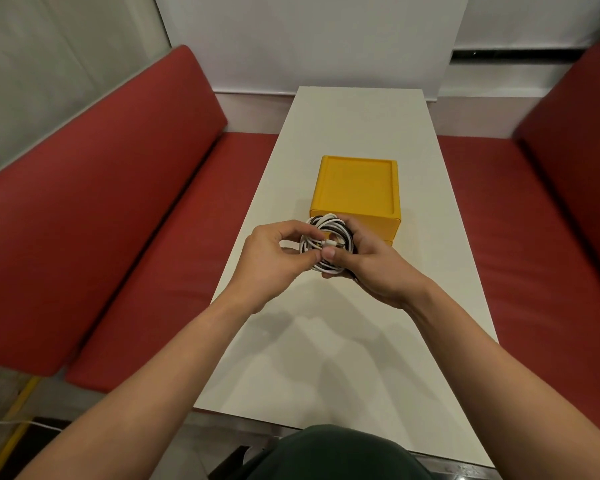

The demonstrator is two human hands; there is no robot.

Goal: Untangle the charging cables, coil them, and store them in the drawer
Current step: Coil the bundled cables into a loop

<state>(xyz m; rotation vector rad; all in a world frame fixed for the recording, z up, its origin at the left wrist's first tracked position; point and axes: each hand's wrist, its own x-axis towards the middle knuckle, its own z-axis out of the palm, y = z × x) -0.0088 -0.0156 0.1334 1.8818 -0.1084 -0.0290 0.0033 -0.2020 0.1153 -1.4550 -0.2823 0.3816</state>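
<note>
two cables (pixel 326 242), one white and one black, wound together in a single loose ring and held in the air between both hands. left hand (pixel 274 252): thumb and forefinger pinch the ring's left edge, other fingers curled under. right hand (pixel 374 265): thumb pressed flat across the turns near a white plug, fingers wrapped round the far side. reads as a clamp so the loops don't spring while the left works a strand. colours are interleaved, so i'd say untangling isn't done. bundle sits just in front of the yellow drawer unit (pixel 355 188), above the white table (pixel 361 116), handy for stowing. drawer front mostly hidden by the hands, looks closed. red benches (pixel 101 220) either side. no brand, label or readable writing anywhere.
</note>
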